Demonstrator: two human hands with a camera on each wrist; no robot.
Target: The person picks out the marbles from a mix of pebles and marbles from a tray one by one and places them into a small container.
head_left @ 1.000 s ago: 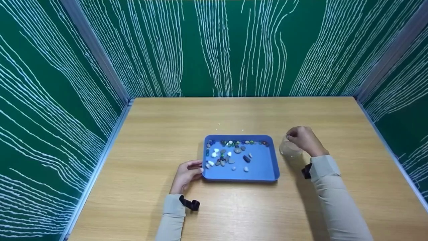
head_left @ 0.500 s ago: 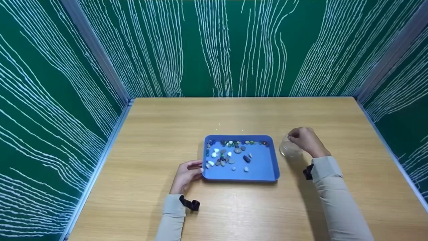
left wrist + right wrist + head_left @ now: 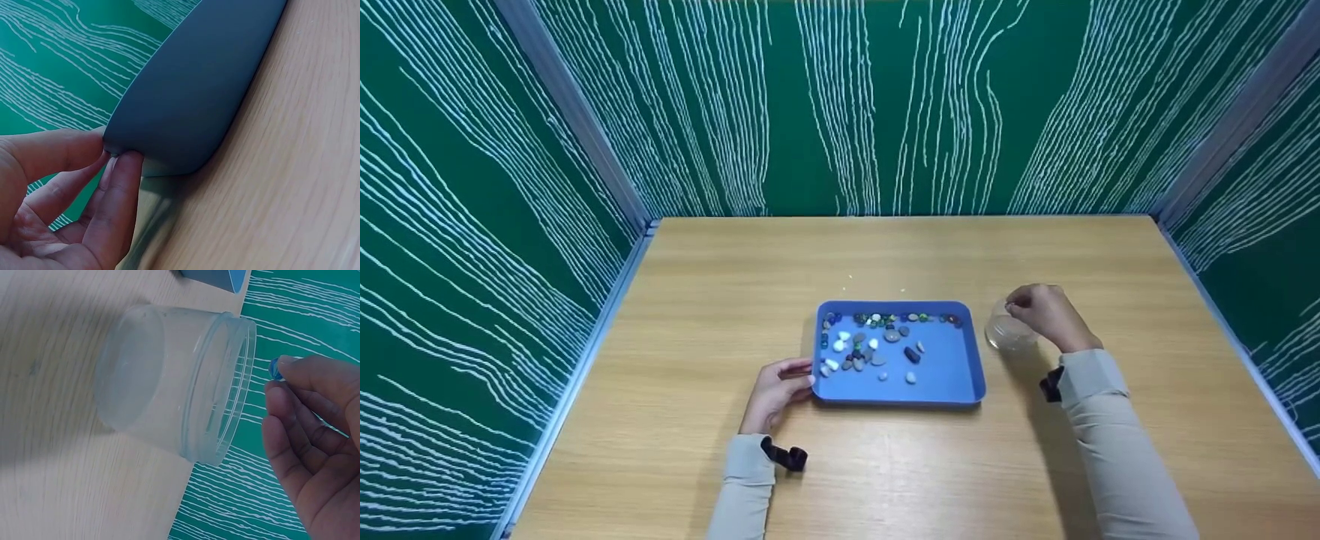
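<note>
My left hand (image 3: 775, 394) pinches the left wall of a blue plastic tray (image 3: 945, 382), thumb on one side and fingers on the other. Inside the tray lie pebbles (image 3: 912, 355) in white, grey and dark tones, and a row of glass marbles (image 3: 877, 321) along the far wall. To the right of the tray a clear jar (image 3: 169, 377) stands upright on the table, lidless, with nothing visible in it. Above its mouth my right hand (image 3: 1050, 315) holds a small blue glass marble (image 3: 274, 369) between thumb and forefinger.
The wooden table (image 3: 720, 300) ends at green walls (image 3: 780, 112) with white wavy lines, on the back and both sides. A few tiny white specks (image 3: 850, 277) lie behind the tray.
My right hand has shifted very slightly to the right over the jar, the marble still pinched. The left hand and the tray stay put.
</note>
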